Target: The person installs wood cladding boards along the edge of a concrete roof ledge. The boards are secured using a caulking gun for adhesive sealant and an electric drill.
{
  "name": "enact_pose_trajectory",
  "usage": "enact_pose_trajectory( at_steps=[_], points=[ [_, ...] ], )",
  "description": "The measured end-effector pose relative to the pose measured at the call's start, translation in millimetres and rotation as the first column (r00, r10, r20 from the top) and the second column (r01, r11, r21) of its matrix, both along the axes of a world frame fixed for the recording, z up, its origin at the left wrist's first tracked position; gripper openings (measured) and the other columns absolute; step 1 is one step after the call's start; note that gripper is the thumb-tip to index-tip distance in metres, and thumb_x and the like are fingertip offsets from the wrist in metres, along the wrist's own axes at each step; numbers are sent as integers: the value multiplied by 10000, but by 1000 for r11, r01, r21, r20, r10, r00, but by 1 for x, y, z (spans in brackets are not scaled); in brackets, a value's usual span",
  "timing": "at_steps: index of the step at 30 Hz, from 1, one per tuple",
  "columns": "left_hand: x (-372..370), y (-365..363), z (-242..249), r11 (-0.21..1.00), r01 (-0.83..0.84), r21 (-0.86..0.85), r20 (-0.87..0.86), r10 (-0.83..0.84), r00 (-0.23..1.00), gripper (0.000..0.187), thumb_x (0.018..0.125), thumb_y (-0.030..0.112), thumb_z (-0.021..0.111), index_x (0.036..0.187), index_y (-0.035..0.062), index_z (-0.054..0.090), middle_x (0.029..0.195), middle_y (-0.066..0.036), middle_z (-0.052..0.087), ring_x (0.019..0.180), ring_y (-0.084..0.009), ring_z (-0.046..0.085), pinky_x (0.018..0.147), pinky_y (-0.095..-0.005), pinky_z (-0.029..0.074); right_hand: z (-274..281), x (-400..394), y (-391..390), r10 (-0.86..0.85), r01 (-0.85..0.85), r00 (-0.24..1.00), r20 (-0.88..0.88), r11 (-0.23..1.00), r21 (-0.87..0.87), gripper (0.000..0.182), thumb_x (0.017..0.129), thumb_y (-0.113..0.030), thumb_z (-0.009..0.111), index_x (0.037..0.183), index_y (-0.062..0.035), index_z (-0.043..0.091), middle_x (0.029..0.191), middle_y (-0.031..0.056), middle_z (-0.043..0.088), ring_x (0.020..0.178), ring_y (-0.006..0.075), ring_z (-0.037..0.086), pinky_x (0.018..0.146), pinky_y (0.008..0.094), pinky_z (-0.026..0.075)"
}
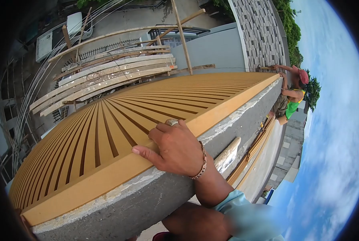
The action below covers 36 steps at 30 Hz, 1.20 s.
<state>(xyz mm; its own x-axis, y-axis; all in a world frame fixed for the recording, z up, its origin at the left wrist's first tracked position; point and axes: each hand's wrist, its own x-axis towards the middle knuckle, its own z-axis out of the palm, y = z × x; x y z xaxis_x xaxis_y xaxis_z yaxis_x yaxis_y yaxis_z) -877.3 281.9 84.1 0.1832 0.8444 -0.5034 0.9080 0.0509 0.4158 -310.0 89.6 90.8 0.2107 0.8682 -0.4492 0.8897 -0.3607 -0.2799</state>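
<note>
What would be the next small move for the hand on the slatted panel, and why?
Probably press the hand flat and hold the slatted panel steady. It only grips the panel's edge at the concrete wall, while a co-worker handles the far end.

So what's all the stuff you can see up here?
slatted panel: one, yellow-brown, lying along the wall top
wall: one, grey concrete, under the panel
planks: a stack, pale wood, beyond the panel
poles: several, wooden, above the planks
tiled wall: one, grey, top right
co-worker: one, red cap, green clothing, far end of the wall
bracelet: one, on the wrist
right hand: one, resting on the panel's edge
left hand: not in view
</note>
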Motion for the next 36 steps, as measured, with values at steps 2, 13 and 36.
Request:
enact_pose_trajectory(
  at_steps=[2,13,36],
  points=[
    [1,2,-2,1000,9,-4,-2,-9,1000,338,942,297,484,1084,-10,496,971,-142,533,922,-245,496,824,-355,383,0,0,-1,-3,3,1000,-1,1000,-2,518,847,-488,541,711,6,618,677,152,581,656,301,577,704,382,395],
    [-6,5,-7,1000,25,-2,-1,-25,1000,397,952,325,456,1153,-17,467,1050,-153,514,997,-253,472,891,-357,347,0,-1,-2,-14,14,1000,-7,1000,23,522,846,-492,537,715,8,610,677,155,578,644,307,577,704,389,392],
    [-4,-7,-30,947,61,315,89,-93,992,338,930,296,455,1087,-2,483,1010,-156,493,941,-263,456,883,-366,339,-2,4,-5,-2,-1,999,-36,997,-72,654,894,-555,402,731,31,644,731,209,630,756,359,618,806,461,433]
  ],
)
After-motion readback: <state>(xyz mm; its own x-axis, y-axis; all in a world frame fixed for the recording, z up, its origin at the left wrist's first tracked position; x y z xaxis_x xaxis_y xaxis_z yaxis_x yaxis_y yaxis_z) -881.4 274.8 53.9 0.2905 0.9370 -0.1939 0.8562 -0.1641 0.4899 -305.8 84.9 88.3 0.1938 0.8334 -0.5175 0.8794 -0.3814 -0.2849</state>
